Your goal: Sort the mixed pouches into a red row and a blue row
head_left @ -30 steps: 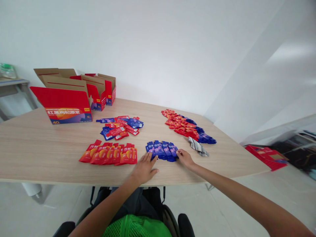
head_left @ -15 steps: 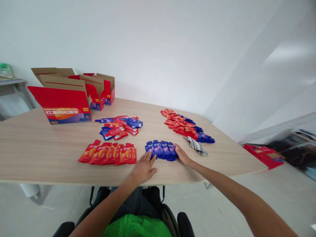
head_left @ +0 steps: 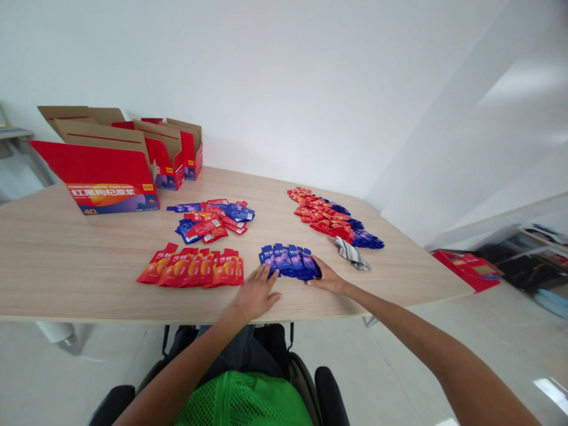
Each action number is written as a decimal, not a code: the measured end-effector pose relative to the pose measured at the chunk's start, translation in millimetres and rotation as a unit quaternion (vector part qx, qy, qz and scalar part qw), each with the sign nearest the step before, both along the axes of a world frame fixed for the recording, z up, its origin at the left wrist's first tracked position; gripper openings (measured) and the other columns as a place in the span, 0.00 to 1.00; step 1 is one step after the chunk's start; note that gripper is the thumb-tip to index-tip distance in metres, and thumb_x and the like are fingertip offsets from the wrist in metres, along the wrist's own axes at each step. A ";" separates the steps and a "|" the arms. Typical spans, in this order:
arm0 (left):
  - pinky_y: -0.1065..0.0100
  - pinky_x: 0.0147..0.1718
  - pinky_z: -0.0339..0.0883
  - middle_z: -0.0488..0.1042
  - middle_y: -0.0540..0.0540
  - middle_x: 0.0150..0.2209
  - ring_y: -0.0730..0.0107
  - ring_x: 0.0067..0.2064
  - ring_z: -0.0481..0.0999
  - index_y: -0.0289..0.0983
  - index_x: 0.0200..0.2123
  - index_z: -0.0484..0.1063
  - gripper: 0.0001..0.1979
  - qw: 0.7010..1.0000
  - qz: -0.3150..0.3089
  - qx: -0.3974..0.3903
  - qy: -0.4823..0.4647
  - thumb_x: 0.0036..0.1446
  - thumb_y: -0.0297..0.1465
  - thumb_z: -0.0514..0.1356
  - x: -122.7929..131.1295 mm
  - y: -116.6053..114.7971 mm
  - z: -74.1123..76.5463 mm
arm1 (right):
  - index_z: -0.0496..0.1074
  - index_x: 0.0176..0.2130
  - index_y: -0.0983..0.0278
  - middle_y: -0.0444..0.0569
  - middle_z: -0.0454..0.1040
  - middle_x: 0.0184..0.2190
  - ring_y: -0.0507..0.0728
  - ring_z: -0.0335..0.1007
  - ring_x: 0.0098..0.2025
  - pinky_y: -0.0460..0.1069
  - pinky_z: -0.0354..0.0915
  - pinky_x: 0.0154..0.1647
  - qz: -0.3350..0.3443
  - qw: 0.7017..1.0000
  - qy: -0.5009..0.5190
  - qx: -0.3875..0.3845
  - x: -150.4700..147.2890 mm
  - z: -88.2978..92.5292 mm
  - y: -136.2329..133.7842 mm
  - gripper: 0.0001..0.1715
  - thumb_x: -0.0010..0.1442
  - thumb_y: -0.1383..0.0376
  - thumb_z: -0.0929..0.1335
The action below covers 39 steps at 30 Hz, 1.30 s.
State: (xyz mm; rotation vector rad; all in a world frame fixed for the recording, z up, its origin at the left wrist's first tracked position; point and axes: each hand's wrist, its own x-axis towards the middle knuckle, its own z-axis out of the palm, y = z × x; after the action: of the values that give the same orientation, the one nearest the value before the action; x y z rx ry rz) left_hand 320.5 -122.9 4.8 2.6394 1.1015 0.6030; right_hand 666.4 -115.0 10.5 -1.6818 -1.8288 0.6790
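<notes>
In the head view a row of overlapping blue pouches (head_left: 287,260) lies on the table in front of me. My left hand (head_left: 257,294) rests flat at the row's left end, its fingers outstretched and the tips touching the lowest left pouch. At the right end, my right hand (head_left: 327,277) is closed round the edge of the row, fingers on the far side and thumb on the near side. Left of my left hand lies a similar overlapping row of red pouches (head_left: 190,267). A grey striped cloth (head_left: 352,254) lies crumpled beyond my right hand.
Behind the rows is a loose mixed heap of red and blue pouches (head_left: 213,220). Long overlapping piles of red pouches (head_left: 317,213) and blue pouches (head_left: 366,238) lie at the back right. Open red cartons (head_left: 113,177) stand at the back left. A red box (head_left: 465,269) sits beyond the table's right edge.
My right thumb has come out to the near side of the blue row, and the right end pouches tilt slightly. The left hand stays at the row's left end. The view has shifted slightly.
</notes>
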 end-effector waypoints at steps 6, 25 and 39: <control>0.49 0.69 0.53 0.56 0.35 0.73 0.45 0.73 0.55 0.38 0.70 0.59 0.35 1.000 0.000 -0.005 0.004 0.66 0.47 0.57 0.3 0.2 0.3 | 0.62 0.68 0.67 0.62 0.61 0.68 0.69 0.58 0.69 0.63 0.51 0.73 -0.003 1.000 0.015 -0.005 -1.3 2.2 -0.3 0.67 0.39 0.43 0.80; 0.49 0.70 0.49 0.52 0.35 0.74 0.46 0.74 0.50 0.38 0.71 0.57 0.37 1.000 -0.012 -0.016 -0.001 0.66 0.50 0.57 -2.0 -4.1 -0.1 | 0.60 0.71 0.63 0.58 0.58 0.70 0.74 0.51 0.72 0.66 0.45 0.74 0.047 0.996 -0.073 -0.005 -5.1 18.0 1.4 0.67 0.44 0.33 0.75; 0.50 0.72 0.44 0.60 0.33 0.70 0.48 0.75 0.49 0.33 0.63 0.68 0.31 0.997 -0.072 0.030 -0.017 0.67 0.49 0.57 -33.8 -39.2 7.1 | 0.74 0.61 0.60 0.52 0.64 0.67 0.60 0.59 0.70 0.59 0.52 0.75 0.207 0.968 -0.008 0.138 -190.7 41.8 99.1 0.29 0.68 0.48 0.65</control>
State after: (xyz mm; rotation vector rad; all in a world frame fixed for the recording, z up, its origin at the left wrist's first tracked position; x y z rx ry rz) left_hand 286.7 -162.1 11.9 2.7190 0.8877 0.6578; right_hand 475.6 -16.0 52.3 -1.1401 -2.1968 0.5410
